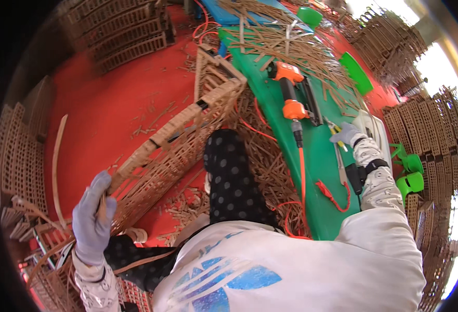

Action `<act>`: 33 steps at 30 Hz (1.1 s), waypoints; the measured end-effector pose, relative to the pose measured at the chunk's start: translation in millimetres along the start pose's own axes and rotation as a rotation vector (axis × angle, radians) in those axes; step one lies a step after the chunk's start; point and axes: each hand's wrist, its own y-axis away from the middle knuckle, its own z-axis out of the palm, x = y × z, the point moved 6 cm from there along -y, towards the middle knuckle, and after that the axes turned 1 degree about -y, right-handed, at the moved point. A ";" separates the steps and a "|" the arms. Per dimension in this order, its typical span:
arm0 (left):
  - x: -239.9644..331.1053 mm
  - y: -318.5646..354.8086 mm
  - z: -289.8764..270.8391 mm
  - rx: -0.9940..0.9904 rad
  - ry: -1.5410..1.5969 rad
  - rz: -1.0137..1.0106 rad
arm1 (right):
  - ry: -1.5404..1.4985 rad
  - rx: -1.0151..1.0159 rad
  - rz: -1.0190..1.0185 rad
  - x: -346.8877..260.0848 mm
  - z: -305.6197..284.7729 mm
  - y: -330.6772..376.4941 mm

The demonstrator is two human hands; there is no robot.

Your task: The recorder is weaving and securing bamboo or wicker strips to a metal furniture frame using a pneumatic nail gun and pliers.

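My left hand (92, 221), in a pale grey glove, is at the near left end of a long brown woven lattice basket (161, 171). Its fingers and thumb close round the basket's end. The basket slants across my legs, its far end resting by the green table (270, 112). Over at the table's right side, my right hand (347, 134), also gloved, grips yellow-handled pliers (338, 132). Left of the pliers lies an orange and black nail gun (291, 93) with an orange air hose (302, 182).
Brown strips (286, 47) cover the table's far end. Offcuts (255, 171) litter the red floor (99, 104) beside it. Stacked lattice pieces (119, 36) stand at far left and right. A tool with a red cord (333, 200) and a green chair (410, 169) are at right.
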 end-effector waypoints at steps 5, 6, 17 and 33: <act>-13.7 -5.6 -23.4 0.126 0.242 -0.207 | -1.293 0.163 -0.121 20.8 -7.9 -21.0; -13.6 -6.5 -27.0 0.155 0.204 -0.195 | -1.231 0.297 -0.211 -1.1 -31.5 -19.4; -32.8 18.6 -11.1 0.143 0.862 -0.461 | 0.100 0.791 -1.668 -382.8 -122.0 332.4; -44.8 8.6 -16.5 0.212 0.807 -0.386 | 0.378 0.625 -1.825 -473.4 -96.8 360.2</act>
